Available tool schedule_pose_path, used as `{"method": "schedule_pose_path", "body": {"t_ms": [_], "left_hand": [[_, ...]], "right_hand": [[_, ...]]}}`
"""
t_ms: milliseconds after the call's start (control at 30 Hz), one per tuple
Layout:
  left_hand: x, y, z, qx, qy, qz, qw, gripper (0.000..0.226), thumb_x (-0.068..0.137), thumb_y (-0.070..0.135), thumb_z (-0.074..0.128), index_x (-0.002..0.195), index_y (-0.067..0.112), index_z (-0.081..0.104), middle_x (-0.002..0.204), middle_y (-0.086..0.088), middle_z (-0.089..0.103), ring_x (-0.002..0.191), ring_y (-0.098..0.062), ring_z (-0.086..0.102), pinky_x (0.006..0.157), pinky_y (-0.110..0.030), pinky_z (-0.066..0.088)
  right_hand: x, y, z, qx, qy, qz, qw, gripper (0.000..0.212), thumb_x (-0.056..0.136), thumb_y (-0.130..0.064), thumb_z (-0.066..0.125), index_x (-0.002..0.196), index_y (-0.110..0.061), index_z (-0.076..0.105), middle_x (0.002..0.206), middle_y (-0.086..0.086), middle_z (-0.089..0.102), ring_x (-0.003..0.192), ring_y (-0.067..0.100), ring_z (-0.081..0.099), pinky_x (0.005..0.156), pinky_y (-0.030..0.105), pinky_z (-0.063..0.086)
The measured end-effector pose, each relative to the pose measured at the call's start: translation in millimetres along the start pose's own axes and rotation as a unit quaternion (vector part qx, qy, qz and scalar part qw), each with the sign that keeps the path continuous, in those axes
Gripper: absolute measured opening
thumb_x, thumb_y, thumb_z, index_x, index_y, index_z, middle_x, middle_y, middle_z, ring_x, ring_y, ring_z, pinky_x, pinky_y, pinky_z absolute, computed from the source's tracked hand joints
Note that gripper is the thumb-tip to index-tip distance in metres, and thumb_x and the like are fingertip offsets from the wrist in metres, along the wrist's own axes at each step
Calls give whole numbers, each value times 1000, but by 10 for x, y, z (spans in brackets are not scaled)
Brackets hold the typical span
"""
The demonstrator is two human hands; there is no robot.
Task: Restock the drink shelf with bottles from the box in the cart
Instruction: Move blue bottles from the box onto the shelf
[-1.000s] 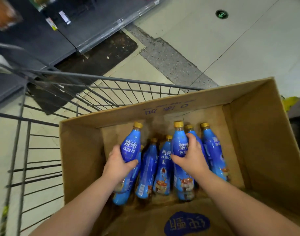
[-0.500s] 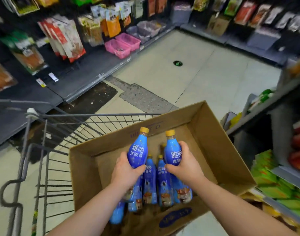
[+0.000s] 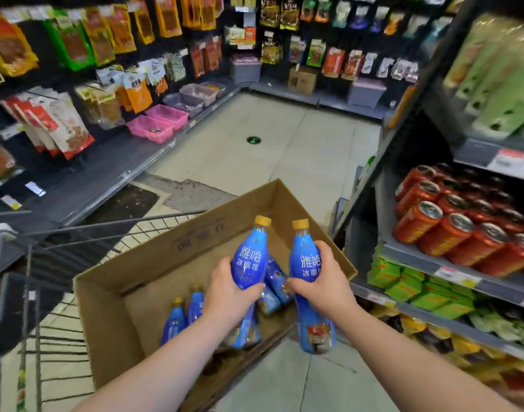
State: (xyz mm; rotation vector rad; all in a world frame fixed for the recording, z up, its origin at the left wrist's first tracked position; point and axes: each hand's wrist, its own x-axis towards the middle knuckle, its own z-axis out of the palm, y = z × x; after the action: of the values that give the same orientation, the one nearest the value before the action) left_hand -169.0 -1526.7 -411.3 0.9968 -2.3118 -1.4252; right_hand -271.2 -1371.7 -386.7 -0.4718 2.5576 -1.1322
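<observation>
Here the shelf (image 3: 409,253) stands at right, stocked with red cans (image 3: 451,230) and green packs (image 3: 403,281). The cart (image 3: 76,230) at left carries the box (image 3: 112,307), with several blue bottles (image 3: 177,319) lying inside. Above the box, the left hand (image 3: 228,295) curls its fingers round the upright left bottle (image 3: 250,260). The right hand (image 3: 323,283) grips the right bottle (image 3: 305,263) just beside it, near the box's right edge.

1. Box (image 3: 153,263) sits in cart (image 3: 76,230), toward its right side.
2. Loose bottles (image 3: 177,319) lie in box, by near edge.
3. Left hand (image 3: 228,295) holds left bottle (image 3: 250,260) above box middle.
4. Right hand (image 3: 323,283) holds right bottle (image 3: 305,263) over box's right edge.
5. Shelf (image 3: 418,257) right of cart, cans (image 3: 451,230) on it.
</observation>
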Motion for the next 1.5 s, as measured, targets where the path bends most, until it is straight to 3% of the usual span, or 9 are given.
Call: {"method": "schedule_pose_path", "body": {"t_ms": [267, 467, 600, 700, 833, 1000, 1200, 1367, 1500], "left_hand": [[-1208, 732, 979, -4, -88, 100, 991, 55, 62, 26, 81, 105, 22, 46, 97, 2, 52, 91, -20, 52, 76, -29, 39], [-2639, 1277, 1884, -44, -223, 141, 964, 54, 61, 20, 83, 100, 24, 46, 100, 0, 59, 86, -16, 56, 70, -26, 39], [-3484, 1627, 2330, -46, -295, 180, 937, 56, 60, 24, 83, 101, 27, 45, 100, 2, 59, 81, -12, 56, 71, -25, 39], [-3959, 1855, 2573, -44, -335, 215, 916, 59, 60, 28, 83, 104, 30, 43, 98, 9, 55, 83, -9, 54, 73, -22, 37], [-4411, 2133, 2836, -34, -376, 256, 890, 66, 63, 29, 82, 117, 26, 45, 103, 12, 52, 88, -5, 50, 75, -18, 35], [-4730, 2426, 3151, -27, -410, 276, 869, 60, 61, 33, 82, 103, 35, 39, 92, 19, 51, 75, 6, 48, 61, -11, 34], [-4757, 2874, 3725, -40, -425, 290, 856, 60, 62, 32, 82, 108, 28, 43, 100, 11, 58, 85, -6, 56, 71, -22, 40], [-4643, 3333, 4385, -64, -437, 303, 845, 58, 61, 33, 82, 103, 32, 42, 97, 12, 57, 83, -3, 56, 62, -19, 40], [-4459, 3758, 4883, -84, -440, 304, 841, 59, 60, 30, 83, 106, 29, 46, 102, 6, 60, 89, -11, 60, 74, -27, 45]], "right_hand": [[-1350, 818, -1217, 25, 131, 40, 990, 82, 60, -33, 76, 130, -32, 33, 113, -3, 56, 100, 20, 57, 85, 37, 49], [-2877, 1591, -2168, 28, 263, 102, 959, 81, 58, -37, 78, 127, -38, 36, 103, -11, 49, 91, 9, 48, 76, 26, 39], [-3767, 1933, -2700, 32, 338, 119, 933, 62, 56, -35, 75, 101, -52, 35, 95, -17, 56, 87, 9, 56, 73, 30, 47], [-4268, 2112, -3006, 44, 394, 122, 910, 59, 58, -27, 79, 96, -48, 39, 91, -18, 60, 80, -5, 58, 64, 10, 44], [-4731, 2301, -3290, 50, 464, 129, 875, 60, 56, -22, 81, 89, -55, 44, 80, -24, 57, 75, -12, 56, 59, 6, 41], [-4978, 2528, -3578, 60, 490, 156, 856, 71, 54, -34, 82, 113, -44, 42, 105, -3, 59, 92, 15, 59, 80, 30, 48], [-4908, 2797, -4087, 49, 514, 154, 842, 59, 57, -29, 80, 94, -52, 40, 93, -17, 55, 82, -3, 55, 63, 8, 39], [-4601, 3094, -4729, 45, 519, 164, 837, 77, 56, -36, 78, 124, -35, 42, 110, -4, 58, 97, 13, 58, 86, 32, 50], [-4220, 3291, -5287, 37, 505, 163, 847, 86, 52, -43, 76, 129, -37, 40, 110, -13, 58, 94, 4, 60, 82, 27, 49]]}}
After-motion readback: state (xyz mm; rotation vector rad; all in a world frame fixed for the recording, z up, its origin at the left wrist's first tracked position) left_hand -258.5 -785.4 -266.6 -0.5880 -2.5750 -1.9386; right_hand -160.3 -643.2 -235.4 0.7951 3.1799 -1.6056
